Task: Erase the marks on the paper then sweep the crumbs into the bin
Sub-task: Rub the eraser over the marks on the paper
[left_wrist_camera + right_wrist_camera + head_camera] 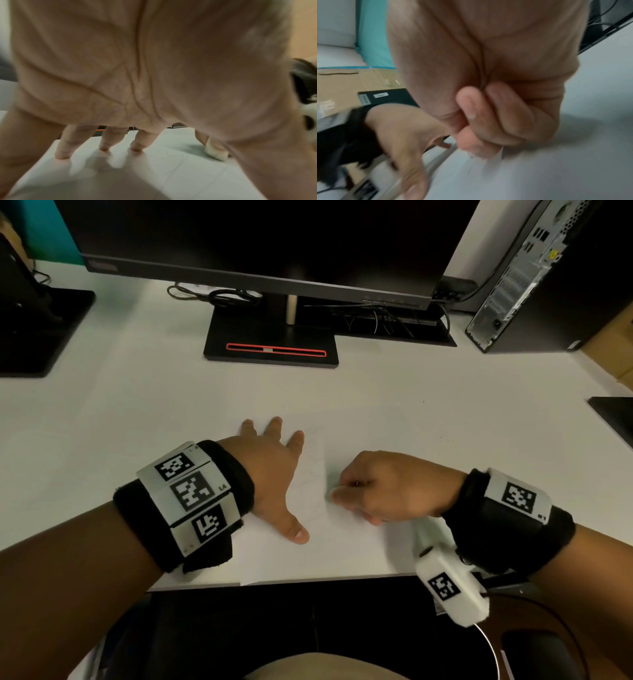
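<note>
1. At the lower centre of the head view, the paper [342, 546] lies flat on the white bench [137, 405], its near edge at the bench's front edge.
2. The left hand [274, 474] rests spread on the sheet, fingers straight, holding nothing, pinning it down.
3. The right hand [387, 491] has its grip curled round a small white eraser [216, 153], whose end touches the sheet just right of the left thumb.
4. Faint pencil marks [315, 474] show between the hands; erasing looks unfinished. No crumbs or bin can be made out.
5. The sheet is likely light, thin and easily creased, so hold it flat close to the rubbing. The eraser is probably soft and grippy; pinch it low.
6. Writing: the wrist bands [195, 494] carry square code patterns with tiny characters I cannot read surely; the label on the monitor [260, 241] is illegible.
</note>
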`<state>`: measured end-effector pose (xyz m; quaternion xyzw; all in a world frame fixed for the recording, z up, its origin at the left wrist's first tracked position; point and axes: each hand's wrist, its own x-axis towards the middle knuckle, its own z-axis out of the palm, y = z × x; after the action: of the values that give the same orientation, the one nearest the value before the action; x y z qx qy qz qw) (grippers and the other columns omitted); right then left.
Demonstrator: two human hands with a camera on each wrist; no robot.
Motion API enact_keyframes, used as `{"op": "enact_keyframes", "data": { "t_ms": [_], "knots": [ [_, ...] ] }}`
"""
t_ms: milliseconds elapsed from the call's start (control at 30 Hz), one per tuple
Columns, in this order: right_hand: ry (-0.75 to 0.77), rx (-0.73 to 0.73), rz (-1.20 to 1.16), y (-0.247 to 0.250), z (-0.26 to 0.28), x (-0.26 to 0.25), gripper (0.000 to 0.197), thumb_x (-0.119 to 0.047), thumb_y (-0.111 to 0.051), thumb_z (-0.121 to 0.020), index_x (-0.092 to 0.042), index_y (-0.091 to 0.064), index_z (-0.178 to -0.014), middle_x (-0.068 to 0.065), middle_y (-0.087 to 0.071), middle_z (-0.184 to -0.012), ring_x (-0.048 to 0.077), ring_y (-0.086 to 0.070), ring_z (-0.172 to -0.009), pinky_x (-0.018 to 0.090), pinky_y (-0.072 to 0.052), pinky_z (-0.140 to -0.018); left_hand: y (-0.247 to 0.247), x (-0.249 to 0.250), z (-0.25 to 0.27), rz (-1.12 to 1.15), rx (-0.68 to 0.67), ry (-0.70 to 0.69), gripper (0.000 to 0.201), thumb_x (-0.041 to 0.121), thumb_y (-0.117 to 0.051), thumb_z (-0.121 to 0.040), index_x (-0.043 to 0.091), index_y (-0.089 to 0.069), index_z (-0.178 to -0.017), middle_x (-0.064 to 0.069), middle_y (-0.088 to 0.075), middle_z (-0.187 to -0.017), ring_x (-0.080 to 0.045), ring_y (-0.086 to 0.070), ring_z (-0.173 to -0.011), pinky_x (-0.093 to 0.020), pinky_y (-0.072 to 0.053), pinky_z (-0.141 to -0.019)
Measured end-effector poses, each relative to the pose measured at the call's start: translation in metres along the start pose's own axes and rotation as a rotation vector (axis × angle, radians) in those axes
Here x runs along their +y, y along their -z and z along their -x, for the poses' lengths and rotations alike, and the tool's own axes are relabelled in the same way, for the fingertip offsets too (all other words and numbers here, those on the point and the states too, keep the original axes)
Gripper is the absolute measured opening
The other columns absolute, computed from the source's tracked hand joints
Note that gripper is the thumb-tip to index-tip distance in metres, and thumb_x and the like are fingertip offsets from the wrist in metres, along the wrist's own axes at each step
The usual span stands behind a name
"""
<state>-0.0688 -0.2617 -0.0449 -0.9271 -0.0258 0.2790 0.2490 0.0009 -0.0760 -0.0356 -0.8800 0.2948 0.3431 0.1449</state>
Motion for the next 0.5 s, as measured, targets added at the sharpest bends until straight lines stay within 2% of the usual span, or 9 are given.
{"op": "enact_keyframes", "data": {
  "t_ms": [100, 167, 233, 300, 367, 433, 500],
  "knots": [
    [-0.058, 0.085, -0.074, 0.009, -0.005, 0.007, 0.047, -0.036, -0.053, -0.100, -0.001, -0.065, -0.071, 0.000, -0.061, -0.054, 0.015, -0.048, -0.045, 0.027, -0.046, -0.056, 0.000, 0.000, -0.001, -0.004, 0.003, 0.001, 0.148, 0.085, -0.070, -0.057, 0.025, 0.026, -0.154, -0.008, 0.028, -0.162, -0.044, 0.015, -0.149, -0.061, -0.026, -0.116],
    [-0.039, 0.091, -0.042, 0.006, -0.005, 0.003, 0.045, -0.036, -0.052, -0.100, -0.007, -0.064, -0.068, -0.004, -0.061, -0.052, 0.009, -0.050, -0.045, 0.025, -0.045, -0.059, 0.000, 0.000, 0.000, -0.002, 0.004, -0.003, 0.148, 0.085, -0.070, -0.057, 0.025, 0.026, -0.154, -0.009, 0.027, -0.163, -0.045, 0.015, -0.149, -0.060, -0.025, -0.117],
    [-0.009, 0.020, -0.020, 0.000, -0.001, -0.005, 0.043, -0.036, -0.051, -0.101, -0.013, -0.061, -0.065, -0.006, -0.060, -0.052, 0.008, -0.050, -0.046, 0.025, -0.047, -0.060, 0.000, 0.000, 0.000, 0.001, 0.002, -0.002, 0.149, 0.085, -0.070, -0.058, 0.024, 0.025, -0.154, -0.010, 0.027, -0.163, -0.045, 0.015, -0.149, -0.059, -0.024, -0.117],
    [-0.035, -0.002, -0.091, 0.003, -0.003, -0.002, 0.044, -0.035, -0.054, -0.100, -0.006, -0.061, -0.067, -0.002, -0.058, -0.053, 0.015, -0.047, -0.046, 0.026, -0.045, -0.054, 0.000, 0.000, -0.001, -0.004, 0.003, 0.000, 0.149, 0.085, -0.070, -0.057, 0.024, 0.025, -0.154, -0.010, 0.027, -0.163, -0.045, 0.015, -0.149, -0.059, -0.025, -0.117],
    [-0.068, 0.076, -0.101, 0.012, -0.007, 0.003, 0.046, -0.033, -0.054, -0.100, 0.000, -0.062, -0.069, 0.002, -0.058, -0.054, 0.017, -0.046, -0.045, 0.025, -0.043, -0.053, 0.000, 0.000, -0.001, -0.003, -0.001, 0.000, 0.148, 0.085, -0.070, -0.058, 0.024, 0.026, -0.154, -0.009, 0.028, -0.162, -0.045, 0.015, -0.149, -0.060, -0.024, -0.117],
    [-0.049, 0.095, -0.035, 0.010, -0.008, 0.002, 0.045, -0.035, -0.052, -0.100, -0.006, -0.063, -0.067, -0.004, -0.060, -0.052, 0.011, -0.050, -0.045, 0.025, -0.044, -0.057, 0.000, 0.000, 0.000, 0.002, -0.006, -0.003, 0.148, 0.084, -0.070, -0.058, 0.024, 0.027, -0.154, -0.009, 0.029, -0.162, -0.045, 0.015, -0.149, -0.061, -0.024, -0.117],
    [-0.014, 0.018, 0.002, 0.003, -0.005, -0.004, 0.044, -0.036, -0.051, -0.100, -0.013, -0.061, -0.065, -0.006, -0.060, -0.052, 0.009, -0.051, -0.046, 0.024, -0.045, -0.059, 0.001, 0.000, 0.000, 0.009, -0.006, -0.004, 0.149, 0.084, -0.070, -0.058, 0.024, 0.026, -0.154, -0.010, 0.028, -0.162, -0.045, 0.015, -0.149, -0.060, -0.023, -0.117]
  ]
}}
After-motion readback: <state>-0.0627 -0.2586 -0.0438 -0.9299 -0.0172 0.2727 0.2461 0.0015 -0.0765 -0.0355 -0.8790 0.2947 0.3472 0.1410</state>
